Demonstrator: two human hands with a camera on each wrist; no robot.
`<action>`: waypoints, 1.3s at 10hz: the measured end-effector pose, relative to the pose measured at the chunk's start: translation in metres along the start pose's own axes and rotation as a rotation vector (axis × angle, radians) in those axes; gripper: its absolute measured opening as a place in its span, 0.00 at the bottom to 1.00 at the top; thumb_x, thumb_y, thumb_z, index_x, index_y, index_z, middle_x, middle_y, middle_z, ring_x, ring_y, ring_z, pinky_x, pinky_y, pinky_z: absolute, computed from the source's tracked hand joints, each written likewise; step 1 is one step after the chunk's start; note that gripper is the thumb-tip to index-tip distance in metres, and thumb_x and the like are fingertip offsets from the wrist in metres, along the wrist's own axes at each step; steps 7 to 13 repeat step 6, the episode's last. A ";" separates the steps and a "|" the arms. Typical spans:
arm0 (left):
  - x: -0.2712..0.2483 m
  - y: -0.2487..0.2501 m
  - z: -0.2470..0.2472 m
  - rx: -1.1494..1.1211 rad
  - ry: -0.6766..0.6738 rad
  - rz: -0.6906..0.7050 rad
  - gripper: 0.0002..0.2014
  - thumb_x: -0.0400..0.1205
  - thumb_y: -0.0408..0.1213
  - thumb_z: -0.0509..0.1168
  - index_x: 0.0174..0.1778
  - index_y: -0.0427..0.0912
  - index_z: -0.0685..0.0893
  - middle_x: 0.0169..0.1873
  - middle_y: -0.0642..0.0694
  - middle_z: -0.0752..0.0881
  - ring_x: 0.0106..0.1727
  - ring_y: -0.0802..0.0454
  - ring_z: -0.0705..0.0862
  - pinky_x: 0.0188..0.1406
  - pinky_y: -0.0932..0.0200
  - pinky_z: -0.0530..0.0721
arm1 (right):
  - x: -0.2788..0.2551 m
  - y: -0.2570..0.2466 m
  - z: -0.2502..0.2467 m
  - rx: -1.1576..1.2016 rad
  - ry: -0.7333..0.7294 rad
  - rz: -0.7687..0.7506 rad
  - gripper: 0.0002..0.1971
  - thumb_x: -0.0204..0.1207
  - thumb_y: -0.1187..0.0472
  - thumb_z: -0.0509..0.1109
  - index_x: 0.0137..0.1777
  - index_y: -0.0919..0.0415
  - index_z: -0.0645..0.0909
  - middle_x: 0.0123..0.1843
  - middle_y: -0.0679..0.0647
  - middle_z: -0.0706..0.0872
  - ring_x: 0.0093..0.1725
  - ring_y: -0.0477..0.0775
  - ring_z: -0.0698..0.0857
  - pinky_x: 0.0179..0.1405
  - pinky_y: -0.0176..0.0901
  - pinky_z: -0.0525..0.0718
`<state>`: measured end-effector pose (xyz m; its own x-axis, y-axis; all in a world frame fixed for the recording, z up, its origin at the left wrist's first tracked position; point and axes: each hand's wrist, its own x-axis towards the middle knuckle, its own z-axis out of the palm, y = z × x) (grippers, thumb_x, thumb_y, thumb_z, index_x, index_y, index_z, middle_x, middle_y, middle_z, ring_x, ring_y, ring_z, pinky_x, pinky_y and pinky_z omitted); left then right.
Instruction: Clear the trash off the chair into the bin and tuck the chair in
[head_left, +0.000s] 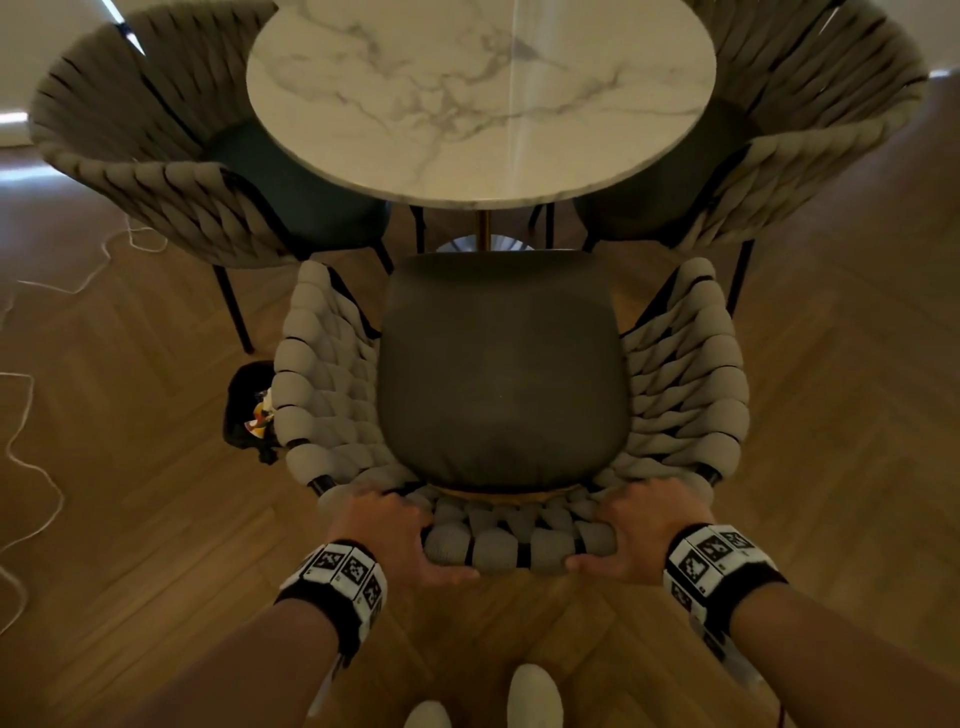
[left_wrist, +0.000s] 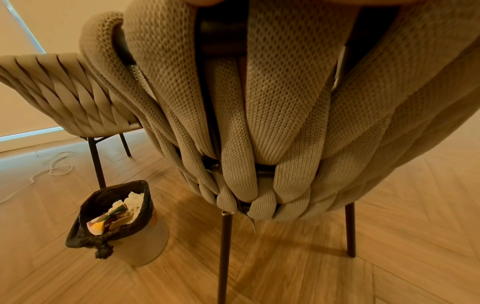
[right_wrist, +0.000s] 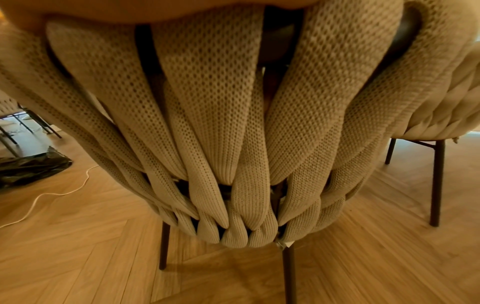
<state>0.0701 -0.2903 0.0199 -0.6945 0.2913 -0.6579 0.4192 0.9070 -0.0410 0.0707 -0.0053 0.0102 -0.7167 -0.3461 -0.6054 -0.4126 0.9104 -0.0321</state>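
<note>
The woven beige chair (head_left: 332, 395) with a dark grey seat cushion (head_left: 504, 369) stands in front of me, its seat bare and its front edge just short of the round marble table (head_left: 478, 98). My left hand (head_left: 400, 535) grips the top of the backrest at its left, thumb under the rim. My right hand (head_left: 628, 530) grips the same rim at its right. Both wrist views show the knitted back of the chair (left_wrist: 272, 115) (right_wrist: 221, 123) close up. The small bin (left_wrist: 124, 224) with a black liner stands on the floor left of the chair and holds crumpled paper and wrappers (left_wrist: 116, 214); it also shows as the bin (head_left: 249, 405) beside the armrest.
Two more woven chairs (head_left: 156, 156) (head_left: 810, 135) are tucked at the table's left and right. White cords (head_left: 31, 467) trail over the wood floor at the left. A black plastic bag (right_wrist: 28, 166) lies on the floor. My feet (head_left: 535, 696) stand behind the chair.
</note>
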 end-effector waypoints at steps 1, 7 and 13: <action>0.000 -0.001 0.002 -0.044 0.029 -0.013 0.46 0.60 0.85 0.45 0.60 0.56 0.81 0.57 0.52 0.86 0.60 0.49 0.81 0.67 0.47 0.71 | 0.001 0.000 0.000 -0.011 -0.029 0.022 0.44 0.52 0.13 0.41 0.44 0.46 0.81 0.42 0.47 0.86 0.38 0.51 0.83 0.37 0.47 0.81; -0.132 -0.066 -0.025 -0.431 -0.034 0.022 0.15 0.82 0.49 0.60 0.61 0.49 0.84 0.58 0.48 0.85 0.52 0.51 0.81 0.51 0.57 0.78 | -0.058 -0.084 -0.043 0.218 -0.065 0.266 0.21 0.74 0.39 0.58 0.51 0.55 0.81 0.45 0.56 0.84 0.39 0.55 0.82 0.41 0.53 0.85; -0.132 -0.066 -0.025 -0.431 -0.034 0.022 0.15 0.82 0.49 0.60 0.61 0.49 0.84 0.58 0.48 0.85 0.52 0.51 0.81 0.51 0.57 0.78 | -0.058 -0.084 -0.043 0.218 -0.065 0.266 0.21 0.74 0.39 0.58 0.51 0.55 0.81 0.45 0.56 0.84 0.39 0.55 0.82 0.41 0.53 0.85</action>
